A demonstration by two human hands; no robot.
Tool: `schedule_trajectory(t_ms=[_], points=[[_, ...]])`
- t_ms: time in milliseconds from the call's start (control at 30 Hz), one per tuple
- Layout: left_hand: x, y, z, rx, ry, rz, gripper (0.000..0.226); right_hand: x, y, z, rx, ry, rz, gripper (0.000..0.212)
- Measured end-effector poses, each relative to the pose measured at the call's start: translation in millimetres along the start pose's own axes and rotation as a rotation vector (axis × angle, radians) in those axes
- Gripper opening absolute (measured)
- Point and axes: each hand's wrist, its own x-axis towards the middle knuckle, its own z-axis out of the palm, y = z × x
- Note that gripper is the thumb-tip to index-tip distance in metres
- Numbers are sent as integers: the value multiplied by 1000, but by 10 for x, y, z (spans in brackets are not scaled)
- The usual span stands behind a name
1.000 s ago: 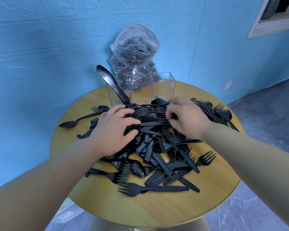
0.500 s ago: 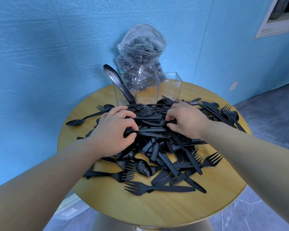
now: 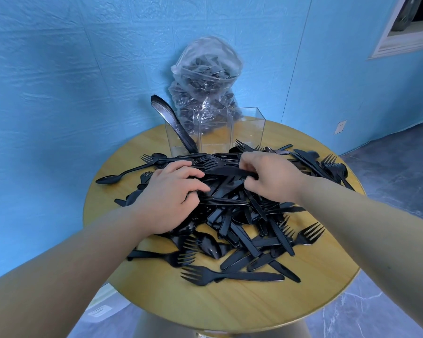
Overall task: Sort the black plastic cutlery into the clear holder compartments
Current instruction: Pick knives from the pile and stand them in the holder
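Dozens of black forks, knives and spoons lying heaped as a pile (image 3: pixel 239 215) on a round wooden table (image 3: pixel 205 306). Nearest, one fork (image 3: pixel 230 276) lying alone at the pile's front edge. Farther in, left hand (image 3: pixel 167 198) resting palm-down on the pile's left side, fingers curled into the cutlery, gripping pieces beneath. Right hand (image 3: pixel 270 179) opposite it, pinching a knife (image 3: pixel 226 171) by one end between thumb and curled fingers, the blade stretching leftward to the left fingertips, lifted just above the pile. Beyond both hands, a clear holder (image 3: pixel 215 132) standing at the table's back edge, only its left compartment holding knives, leaning left. Behind that, a clear bag (image 3: pixel 205 79) of more cutlery against the blue wall.
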Motion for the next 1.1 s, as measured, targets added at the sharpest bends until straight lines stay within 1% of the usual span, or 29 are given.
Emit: schedule_trajectory(t_ms=[100, 200, 333, 400, 500, 600, 700, 800, 933, 1000, 1100], points=[[-7, -34, 28, 38, 5, -16, 48, 25, 16, 34, -65, -75, -6, 21], [-30, -48, 42, 39, -1, -10, 36, 40, 30, 59, -80, -75, 27, 28], [-41, -53, 25, 15, 7, 7, 42, 57, 26, 64, -124, -55, 22, 26], [-18, -58, 19, -10, 73, -10, 39, 47, 22, 65, -145, -43, -1, 23], [80, -94, -16, 40, 207, -107, 30, 17, 16, 68, -145, -7, -33, 20], [172, -140, -53, 108, 207, -196, 29, 3, 29, 75, -103, 59, -20, 18], [209, -172, -64, 111, 200, -223, 29, 3, 33, 47, -32, 189, -12, 10], [209, -204, -73, 110, 203, -227, 29, 18, 11, 2, 16, 250, 26, 7], [212, -252, -57, 98, 193, -207, 27, 70, -2, -31, 50, 256, 34, 11], [220, -236, -52, 78, 209, -197, 27, 63, 15, -36, 22, 261, 20, 13], [224, -150, -40, 29, 253, -110, 25, 17, 43, -31, 0, 266, -7, 14]])
